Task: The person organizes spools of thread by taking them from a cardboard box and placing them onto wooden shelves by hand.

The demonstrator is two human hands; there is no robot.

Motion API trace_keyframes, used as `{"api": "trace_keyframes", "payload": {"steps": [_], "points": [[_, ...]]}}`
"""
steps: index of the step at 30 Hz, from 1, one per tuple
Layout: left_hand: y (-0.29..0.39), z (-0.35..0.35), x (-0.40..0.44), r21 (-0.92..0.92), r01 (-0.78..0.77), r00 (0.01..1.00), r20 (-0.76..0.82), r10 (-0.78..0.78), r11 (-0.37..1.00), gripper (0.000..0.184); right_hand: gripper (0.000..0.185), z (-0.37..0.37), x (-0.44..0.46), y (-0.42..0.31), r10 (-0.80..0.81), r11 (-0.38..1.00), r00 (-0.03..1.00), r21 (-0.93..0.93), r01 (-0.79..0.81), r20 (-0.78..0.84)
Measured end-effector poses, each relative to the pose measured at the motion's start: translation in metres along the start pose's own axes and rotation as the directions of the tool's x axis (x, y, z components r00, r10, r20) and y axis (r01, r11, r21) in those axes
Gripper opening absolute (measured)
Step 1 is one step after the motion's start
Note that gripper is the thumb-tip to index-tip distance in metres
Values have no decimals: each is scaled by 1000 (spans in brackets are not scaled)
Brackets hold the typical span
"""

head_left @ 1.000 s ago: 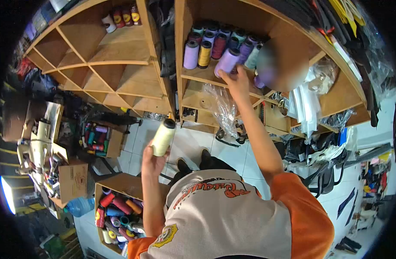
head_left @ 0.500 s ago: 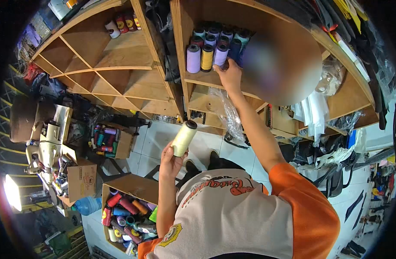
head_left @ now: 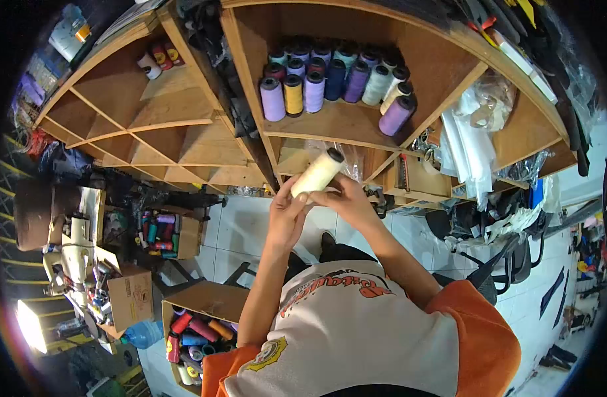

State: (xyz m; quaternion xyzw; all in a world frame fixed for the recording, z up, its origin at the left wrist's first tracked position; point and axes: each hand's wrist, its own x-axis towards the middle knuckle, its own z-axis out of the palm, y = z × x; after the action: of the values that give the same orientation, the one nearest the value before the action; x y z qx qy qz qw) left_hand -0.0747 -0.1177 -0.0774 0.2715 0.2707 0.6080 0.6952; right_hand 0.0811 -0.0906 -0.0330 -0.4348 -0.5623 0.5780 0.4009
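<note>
A cream-coloured thread spool (head_left: 315, 176) with a dark end is held tilted in front of the wooden shelf. My left hand (head_left: 289, 210) grips its lower end from the left. From the other side, my right hand (head_left: 343, 200) has its fingers on the lower part of the same spool. Behind it, several upright spools stand in rows in a shelf compartment, among them a yellow spool (head_left: 293, 96), a lilac spool (head_left: 272, 100) and a purple spool (head_left: 397, 116) at the right front.
The wooden shelf unit (head_left: 343, 135) spans the far side. An open cardboard box (head_left: 211, 298) full of spools stands at lower left, with a smaller spool box (head_left: 189, 237) beyond. A sewing machine (head_left: 75, 241) is at left. Plastic bags (head_left: 472, 152) hang at right.
My right hand has left the lilac spool on the shelf and come down to the cream spool. My left hand has raised that spool toward the shelf and right.
</note>
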Motion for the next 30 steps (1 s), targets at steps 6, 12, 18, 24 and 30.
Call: {"api": "trace_keyframes", "payload": {"steps": [6,12,18,24,30], "points": [[2,22,9,100,43,999,-29,-40,994,76,51,-48,53,-13,-207,872,916,-490,12,-345],[-2,4,-16,109,68,989,-138,-53,992,71,43,-70,139,1,-432,662,827,-750,20,-360],[1,-46,-63,94,2,934,-357,31,996,66,42,-65,155,12,-446,613,828,-790,6,-340],[23,-81,-128,78,-149,759,-630,165,986,47,60,-65,146,17,-379,607,851,-792,-67,-362],[50,-148,-245,471,-541,158,-757,634,697,10,26,-22,91,11,-78,827,982,-561,-31,-169]]}}
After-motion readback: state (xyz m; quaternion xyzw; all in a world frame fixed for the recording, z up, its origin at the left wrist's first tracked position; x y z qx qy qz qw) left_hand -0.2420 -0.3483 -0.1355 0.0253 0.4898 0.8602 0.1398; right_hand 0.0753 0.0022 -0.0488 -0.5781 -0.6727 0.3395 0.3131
